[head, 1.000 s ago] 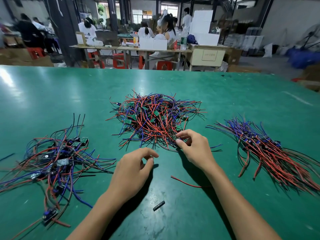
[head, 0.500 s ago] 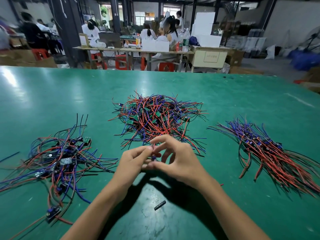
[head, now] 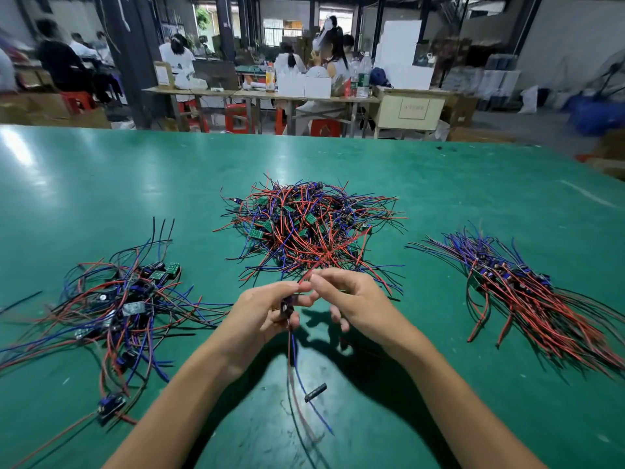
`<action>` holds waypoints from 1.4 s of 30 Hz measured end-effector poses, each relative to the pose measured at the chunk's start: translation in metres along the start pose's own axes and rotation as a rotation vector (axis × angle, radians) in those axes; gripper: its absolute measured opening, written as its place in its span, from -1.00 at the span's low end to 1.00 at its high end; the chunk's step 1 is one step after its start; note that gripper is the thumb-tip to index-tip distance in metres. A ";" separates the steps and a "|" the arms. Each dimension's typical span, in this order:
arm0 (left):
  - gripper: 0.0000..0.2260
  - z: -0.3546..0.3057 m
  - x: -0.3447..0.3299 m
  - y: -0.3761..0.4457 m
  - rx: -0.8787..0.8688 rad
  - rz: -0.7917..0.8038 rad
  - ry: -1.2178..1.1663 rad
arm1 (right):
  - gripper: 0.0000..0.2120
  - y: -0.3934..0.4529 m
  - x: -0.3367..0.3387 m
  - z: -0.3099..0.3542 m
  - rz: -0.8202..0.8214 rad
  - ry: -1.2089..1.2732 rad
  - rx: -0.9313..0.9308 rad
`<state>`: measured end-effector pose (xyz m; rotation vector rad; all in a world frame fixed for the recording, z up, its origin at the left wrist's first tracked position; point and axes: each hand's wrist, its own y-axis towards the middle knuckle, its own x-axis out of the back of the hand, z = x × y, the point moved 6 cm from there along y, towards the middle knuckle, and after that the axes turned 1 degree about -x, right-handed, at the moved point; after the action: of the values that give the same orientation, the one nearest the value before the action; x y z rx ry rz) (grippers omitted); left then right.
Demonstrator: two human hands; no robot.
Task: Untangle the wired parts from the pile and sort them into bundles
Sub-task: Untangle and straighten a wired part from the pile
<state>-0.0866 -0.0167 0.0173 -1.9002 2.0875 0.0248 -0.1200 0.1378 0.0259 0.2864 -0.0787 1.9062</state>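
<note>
A tangled pile [head: 311,228] of red, blue and black wires with small green boards lies mid-table. My left hand [head: 260,316] grips one wired part [head: 287,304] lifted above the table, its red and blue leads [head: 297,380] hanging toward me. My right hand [head: 351,302] pinches a red wire [head: 324,262] of that part, which runs up into the pile's near edge. A loose bundle [head: 121,299] with dark modules lies at the left. A straighter bundle [head: 531,292] of red and blue wires lies at the right.
The green table [head: 473,198] stretches away to a far edge. A small black piece [head: 315,392] lies on the table between my forearms. Beyond the table, people sit at workbenches with boxes and red stools.
My right hand went from the pile's near edge to meet my left hand. Both hands have lifted a wired part, and its leads now hang down toward me.
</note>
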 end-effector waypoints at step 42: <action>-0.57 -0.001 -0.019 -0.011 -0.006 0.322 0.008 | -0.76 -0.009 0.016 0.009 -0.326 0.198 -0.024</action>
<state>-0.0748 0.0001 0.0245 -1.5499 2.3780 0.0961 -0.1157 0.1543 0.0376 0.0859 0.0740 1.5985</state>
